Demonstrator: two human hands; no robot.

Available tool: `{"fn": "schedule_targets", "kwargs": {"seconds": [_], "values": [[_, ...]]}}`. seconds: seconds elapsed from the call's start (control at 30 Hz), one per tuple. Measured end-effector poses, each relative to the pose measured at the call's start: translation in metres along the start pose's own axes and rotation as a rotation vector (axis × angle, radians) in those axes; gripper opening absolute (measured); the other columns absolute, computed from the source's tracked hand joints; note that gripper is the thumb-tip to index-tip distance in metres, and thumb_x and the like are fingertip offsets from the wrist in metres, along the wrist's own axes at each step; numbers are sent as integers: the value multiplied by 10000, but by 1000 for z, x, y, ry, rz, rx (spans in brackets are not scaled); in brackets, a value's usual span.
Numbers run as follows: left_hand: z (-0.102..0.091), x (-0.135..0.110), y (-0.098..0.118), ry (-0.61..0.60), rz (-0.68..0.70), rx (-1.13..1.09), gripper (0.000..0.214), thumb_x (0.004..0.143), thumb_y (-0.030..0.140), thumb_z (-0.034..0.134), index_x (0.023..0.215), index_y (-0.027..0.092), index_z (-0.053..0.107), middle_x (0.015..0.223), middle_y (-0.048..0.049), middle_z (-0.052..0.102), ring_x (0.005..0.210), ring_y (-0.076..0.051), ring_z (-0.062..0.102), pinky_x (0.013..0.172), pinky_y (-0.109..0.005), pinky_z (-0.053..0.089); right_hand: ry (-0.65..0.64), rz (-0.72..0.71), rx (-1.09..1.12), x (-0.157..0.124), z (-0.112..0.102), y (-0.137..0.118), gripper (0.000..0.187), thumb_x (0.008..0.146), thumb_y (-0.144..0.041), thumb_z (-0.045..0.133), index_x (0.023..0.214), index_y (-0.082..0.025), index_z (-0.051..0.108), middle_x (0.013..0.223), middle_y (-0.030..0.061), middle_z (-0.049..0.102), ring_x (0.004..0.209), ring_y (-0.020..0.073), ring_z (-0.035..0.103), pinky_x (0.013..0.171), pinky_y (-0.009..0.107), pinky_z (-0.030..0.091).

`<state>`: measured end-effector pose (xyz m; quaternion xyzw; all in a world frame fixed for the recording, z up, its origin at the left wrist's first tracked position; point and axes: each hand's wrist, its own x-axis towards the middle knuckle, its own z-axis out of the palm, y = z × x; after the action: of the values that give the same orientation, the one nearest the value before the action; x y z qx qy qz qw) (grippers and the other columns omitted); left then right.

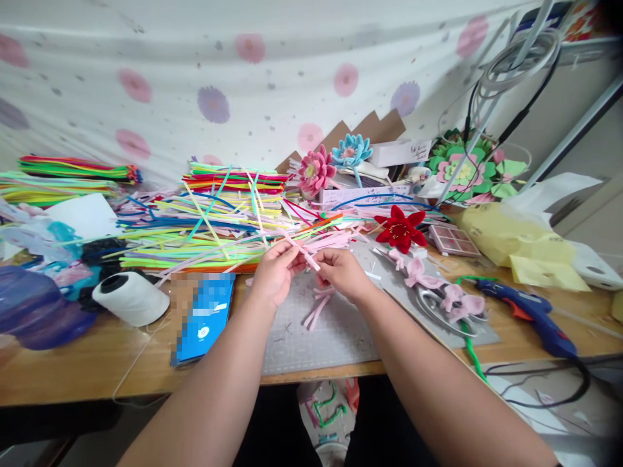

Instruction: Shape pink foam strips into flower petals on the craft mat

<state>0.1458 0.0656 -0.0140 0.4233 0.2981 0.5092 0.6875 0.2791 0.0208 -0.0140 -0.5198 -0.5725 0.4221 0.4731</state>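
Observation:
Between both hands, above the grey cutting mat (292, 344), are pale pink pipe cleaners (311, 261). My left hand (279, 271) pinches them with thumb and fingers from the left. From the right, my right hand (339, 272) grips their lower end, with its fingers curled in. Short pink pipe cleaner pieces (317, 311) lie on the mat just below the hands. More pink pipe cleaners (335, 240) spread out behind the fingers. How the held strands are joined or folded is too small to tell.
Heaps of coloured pipe cleaners (195, 253) cover the table's back left. A thread spool (134, 299) and a phone (209, 318) lie left of the mat. To the right are a red flower (400, 229), pink petal shapes (452, 299) and a blue glue gun (535, 318) with its cable.

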Motion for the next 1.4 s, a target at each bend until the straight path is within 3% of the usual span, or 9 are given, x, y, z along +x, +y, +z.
{"fn": "schedule_targets", "kwargs": {"seconds": [0.3, 0.43, 0.53, 0.7, 0.93, 1.1, 1.27, 1.4], "values": [[1, -2, -4, -75, 93, 194, 135, 646, 199, 707, 765, 135, 701, 724, -29, 679, 689, -135, 604, 645, -231, 466, 195, -73, -143, 7, 0, 12, 126, 703, -254, 550, 614, -167, 568, 478, -39, 521, 428, 85, 447, 415, 185, 311], [6, -3, -5, -176, 126, 248, 356, 550, 46, 703, 890, 154, 707, 835, -36, 698, 800, -167, 620, 743, -257, 467, 259, -77, -124, 10, -1, 15, 164, 735, -286, 535, 607, -183, 534, 473, -42, 517, 426, 86, 452, 418, 184, 333], [8, -3, -7, -208, 160, 260, 431, 538, 39, 720, 947, 173, 694, 867, -31, 693, 791, -169, 621, 716, -253, 472, 243, -77, -90, 7, 0, 10, 227, 762, -344, 524, 594, -193, 505, 445, -39, 515, 397, 91, 460, 405, 190, 351], [7, -1, -11, -211, 179, 228, 333, 578, 185, 770, 901, 153, 695, 822, -45, 686, 753, -179, 620, 670, -253, 468, 221, -93, -77, 1, 3, 1, 293, 793, -377, 480, 563, -195, 467, 417, -33, 513, 369, 93, 465, 410, 200, 372], [7, -2, -17, -205, 148, 180, 243, 649, 283, 747, 852, 160, 696, 787, -30, 663, 710, -138, 578, 656, -234, 452, 287, -139, -219, 1, 7, 7, 200, 751, -250, 509, 560, -195, 527, 446, -26, 534, 460, 114, 504, 501, 214, 369], [6, -3, -15, -207, 137, 171, 190, 674, 263, 712, 836, 163, 705, 776, -20, 651, 746, -133, 569, 715, -227, 443, 317, -162, -265, -1, 10, 8, 230, 777, -323, 524, 588, -195, 553, 480, -17, 547, 473, 120, 496, 513, 226, 355], [2, -2, -10, -237, 133, 205, 207, 685, 258, 698, 864, 155, 710, 763, -24, 631, 707, -143, 554, 697, -249, 440, 227, -137, -190, 1, 6, 8, 323, 823, -375, 474, 578, -179, 549, 459, -15, 552, 440, 110, 519, 486, 211, 387], [1, -3, -8, -231, 147, 231, 180, 687, 272, 701, 825, 156, 705, 742, -24, 615, 718, -150, 549, 671, -242, 427, 197, -160, -147, 3, -1, 8, 228, 764, -379, 557, 688, -169, 603, 604, -2, 615, 559, 120, 556, 530, 212, 414]]}}
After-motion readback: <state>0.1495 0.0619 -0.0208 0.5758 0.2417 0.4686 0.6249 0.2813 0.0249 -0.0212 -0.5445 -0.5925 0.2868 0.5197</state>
